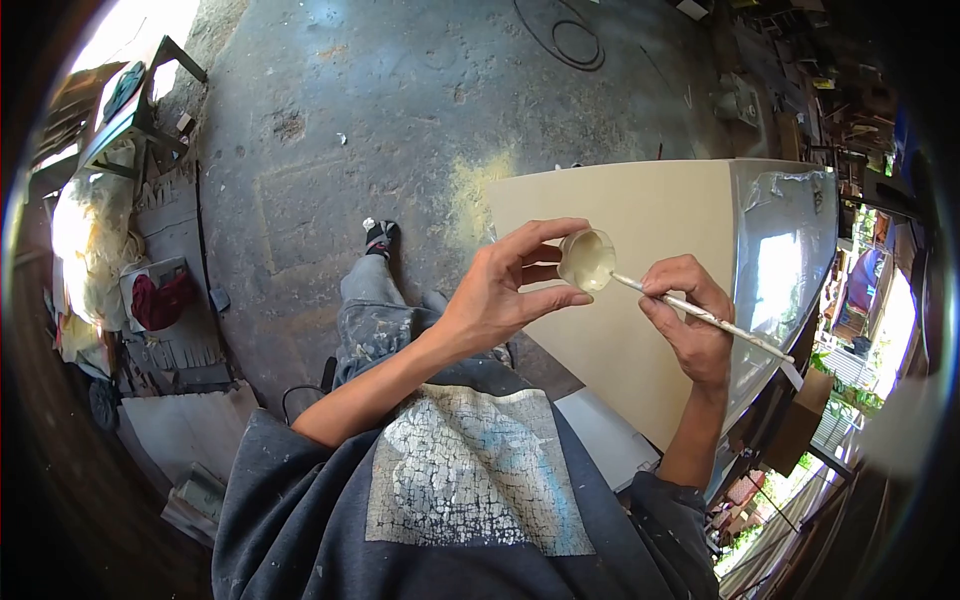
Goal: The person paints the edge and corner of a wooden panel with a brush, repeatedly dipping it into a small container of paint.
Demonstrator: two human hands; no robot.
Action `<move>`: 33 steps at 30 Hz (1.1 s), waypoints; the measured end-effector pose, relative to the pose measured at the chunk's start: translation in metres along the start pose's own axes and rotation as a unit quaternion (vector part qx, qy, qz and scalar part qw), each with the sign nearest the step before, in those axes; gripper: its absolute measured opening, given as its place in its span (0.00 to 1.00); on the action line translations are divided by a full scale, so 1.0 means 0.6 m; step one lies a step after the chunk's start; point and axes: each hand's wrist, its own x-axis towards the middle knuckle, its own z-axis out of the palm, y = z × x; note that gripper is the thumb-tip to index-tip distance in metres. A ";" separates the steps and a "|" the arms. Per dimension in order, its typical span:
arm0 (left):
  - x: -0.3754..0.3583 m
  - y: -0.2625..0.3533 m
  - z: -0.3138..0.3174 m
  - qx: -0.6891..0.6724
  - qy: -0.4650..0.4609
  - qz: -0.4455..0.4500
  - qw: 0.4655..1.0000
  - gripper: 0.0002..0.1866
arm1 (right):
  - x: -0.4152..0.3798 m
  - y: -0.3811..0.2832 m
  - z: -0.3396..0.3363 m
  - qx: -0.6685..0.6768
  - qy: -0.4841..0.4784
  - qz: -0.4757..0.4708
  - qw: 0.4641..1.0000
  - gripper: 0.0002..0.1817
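A small clear cup (588,262) with cream-coloured paint in it is held in my left hand (515,275), thumb on one side and fingers on the other. The cup is tilted so that its mouth faces me. My right hand (692,310) pinches a thin paint-smeared brush (720,322) between thumb and fingers. The brush's tip reaches the cup's rim, and its handle slants down to the right. Both hands are above a large cream panel (640,200).
Clear plastic sheeting (785,250) covers the surface right of the panel. A coiled hose or cable (575,45) lies on the stained concrete floor (330,120). At the left are a green bench (125,120), a dark red cloth (160,298) and pale plastic bags (90,250).
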 end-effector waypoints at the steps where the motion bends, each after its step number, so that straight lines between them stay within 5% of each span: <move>1: 0.000 -0.001 -0.001 0.002 0.002 0.000 1.000 0.36 | -0.001 0.001 -0.003 -0.002 -0.003 -0.001 1.000 0.11; 4: 0.002 0.004 -0.001 -0.006 0.004 -0.017 1.000 0.37 | -0.007 0.000 -0.019 0.021 0.030 0.009 0.999 0.10; 7: 0.003 0.008 0.001 -0.006 0.004 -0.013 1.000 0.33 | -0.006 -0.008 -0.044 0.032 0.169 0.045 0.984 0.09; 12: 0.001 0.006 0.000 0.009 0.004 0.000 1.000 0.33 | 0.024 0.043 -0.100 -0.083 0.316 0.027 0.945 0.08; 33: 0.000 0.002 -0.016 0.020 0.012 -0.009 1.000 0.38 | 0.074 0.090 -0.115 -0.157 0.310 0.051 0.936 0.08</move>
